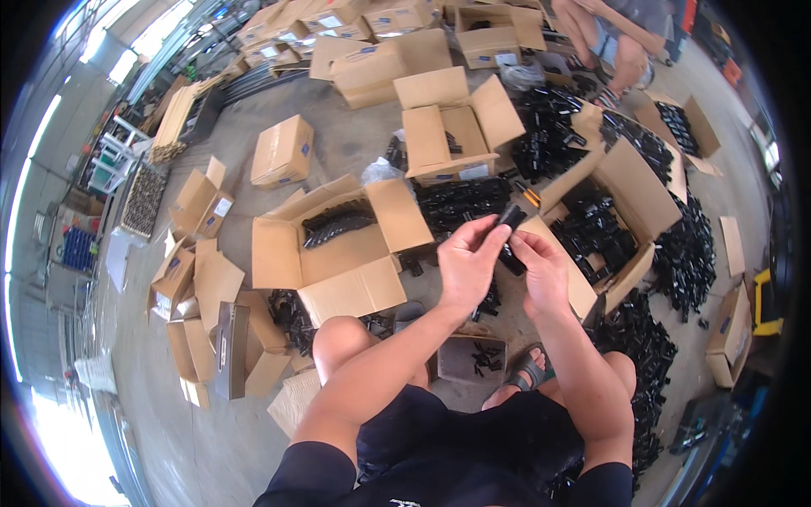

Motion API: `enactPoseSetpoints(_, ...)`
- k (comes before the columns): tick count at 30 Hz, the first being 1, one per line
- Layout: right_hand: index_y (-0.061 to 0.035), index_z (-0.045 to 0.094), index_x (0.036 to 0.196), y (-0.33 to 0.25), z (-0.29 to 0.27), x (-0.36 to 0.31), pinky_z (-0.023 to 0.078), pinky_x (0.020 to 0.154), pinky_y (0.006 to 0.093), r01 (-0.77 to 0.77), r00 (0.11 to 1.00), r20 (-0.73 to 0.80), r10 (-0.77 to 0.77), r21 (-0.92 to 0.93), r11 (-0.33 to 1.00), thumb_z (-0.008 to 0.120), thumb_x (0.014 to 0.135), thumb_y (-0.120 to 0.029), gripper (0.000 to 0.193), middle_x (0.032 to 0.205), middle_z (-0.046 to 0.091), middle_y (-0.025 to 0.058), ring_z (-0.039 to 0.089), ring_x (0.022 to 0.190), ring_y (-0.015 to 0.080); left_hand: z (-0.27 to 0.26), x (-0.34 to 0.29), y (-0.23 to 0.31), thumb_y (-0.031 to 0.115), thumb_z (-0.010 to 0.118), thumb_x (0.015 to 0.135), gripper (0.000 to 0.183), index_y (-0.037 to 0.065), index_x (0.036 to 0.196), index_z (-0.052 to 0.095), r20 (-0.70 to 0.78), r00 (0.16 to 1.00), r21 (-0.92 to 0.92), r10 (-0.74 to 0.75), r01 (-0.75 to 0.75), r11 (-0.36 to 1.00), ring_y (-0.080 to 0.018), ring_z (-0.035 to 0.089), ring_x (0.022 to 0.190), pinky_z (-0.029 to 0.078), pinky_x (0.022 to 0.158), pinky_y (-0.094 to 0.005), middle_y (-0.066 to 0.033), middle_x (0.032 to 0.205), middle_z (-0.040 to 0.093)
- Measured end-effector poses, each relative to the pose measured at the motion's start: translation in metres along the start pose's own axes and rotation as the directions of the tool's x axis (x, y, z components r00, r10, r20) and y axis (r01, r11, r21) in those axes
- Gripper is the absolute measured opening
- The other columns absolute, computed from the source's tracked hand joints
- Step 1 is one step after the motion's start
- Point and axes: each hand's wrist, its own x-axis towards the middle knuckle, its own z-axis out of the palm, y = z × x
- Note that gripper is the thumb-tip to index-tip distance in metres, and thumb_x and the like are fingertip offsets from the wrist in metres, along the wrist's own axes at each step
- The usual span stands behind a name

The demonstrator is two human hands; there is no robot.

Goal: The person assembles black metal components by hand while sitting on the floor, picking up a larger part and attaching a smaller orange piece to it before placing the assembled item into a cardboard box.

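Observation:
Both hands meet in front of me over the heap of black parts. My left hand (470, 264) pinches a small black plastic part (512, 216) between thumb and fingers. My right hand (541, 269) is closed close beside it, its thumb and fingertips by the part's lower end; another dark piece (509, 260) shows between the hands, and I cannot make out whether it is held. Just beyond the part are orange strips (530, 198); whether they belong to it is unclear. An open carton (646, 182) of black parts stands right of my hands, another open carton (338, 283) with black pieces on the left.
Loose black parts (646, 338) lie heaped along my right side. A small bin (456, 359) with a few black pieces sits between my feet. More cartons (283, 150) stand around the concrete floor. Another person (621, 68) sits at the far right.

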Motion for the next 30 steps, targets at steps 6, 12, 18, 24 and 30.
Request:
enactPoseSetpoints(6, 0.0037, 0.068, 0.11, -0.003, -0.003, -0.002, 0.048, 0.084, 0.0234, -0.023, 1.0, 0.012, 0.023, 0.009, 1.0, 0.07, 0.096, -0.01, 0.02, 0.101, 0.071, 0.0045, 0.063, 0.092, 0.0092, 0.0, -0.002, 0.002, 0.004, 0.074, 0.092, 0.023, -0.004, 0.112, 0.065, 0.042, 0.999, -0.074, 0.022, -0.018, 0.997, -0.0091, 0.066, 0.09, 0.054, 0.081, -0.0237, -0.0097, 0.101, 0.073)
enactPoseSetpoints(12, 0.0035, 0.068, 0.11, 0.0, -0.008, 0.0, 0.047, 0.083, 0.0233, 0.006, 1.0, 0.026, -0.005, -0.049, 0.999, 0.069, 0.097, -0.012, 0.02, 0.099, 0.07, 0.0029, 0.061, 0.089, 0.0079, 0.0, -0.002, 0.007, 0.002, 0.075, 0.091, 0.016, -0.004, 0.104, 0.068, 0.037, 0.998, -0.024, 0.042, -0.042, 0.999, -0.0067, 0.066, 0.084, 0.054, 0.075, -0.0216, -0.0074, 0.096, 0.073)
enactPoseSetpoints(18, 0.0022, 0.069, 0.106, -0.006, -0.006, -0.001, 0.044, 0.078, 0.021, 0.114, 0.991, 0.102, -0.092, -0.245, 0.963, 0.066, 0.1, -0.014, 0.018, 0.092, 0.067, -0.001, 0.057, 0.084, 0.0052, -0.004, -0.001, 0.003, 0.004, 0.074, 0.092, 0.013, -0.002, 0.102, 0.068, 0.05, 0.998, -0.027, 0.042, -0.041, 0.999, -0.0048, 0.063, 0.085, 0.053, 0.074, -0.0218, -0.0043, 0.097, 0.072)
enactPoseSetpoints(24, 0.0015, 0.069, 0.104, -0.003, -0.011, -0.002, 0.04, 0.074, 0.0218, 0.102, 0.991, 0.111, -0.07, -0.31, 0.945, 0.064, 0.101, -0.016, 0.018, 0.089, 0.065, -0.0025, 0.053, 0.081, 0.0042, -0.005, -0.007, 0.01, 0.007, 0.075, 0.092, 0.016, -0.002, 0.103, 0.067, 0.052, 0.998, 0.045, 0.029, -0.031, 0.998, -0.0039, 0.061, 0.083, 0.051, 0.072, -0.0218, -0.0029, 0.094, 0.071)
enactPoseSetpoints(30, -0.0023, 0.068, 0.106, -0.002, -0.02, 0.005, 0.041, 0.074, 0.0209, 0.001, 0.989, 0.145, 0.027, -0.188, 0.982, 0.066, 0.1, -0.015, 0.015, 0.093, 0.065, -0.004, 0.054, 0.082, 0.003, -0.006, -0.007, 0.011, 0.008, 0.075, 0.093, 0.019, -0.003, 0.105, 0.066, 0.065, 0.997, 0.052, 0.039, -0.042, 0.998, -0.0046, 0.06, 0.085, 0.05, 0.073, -0.0227, -0.0039, 0.095, 0.071)
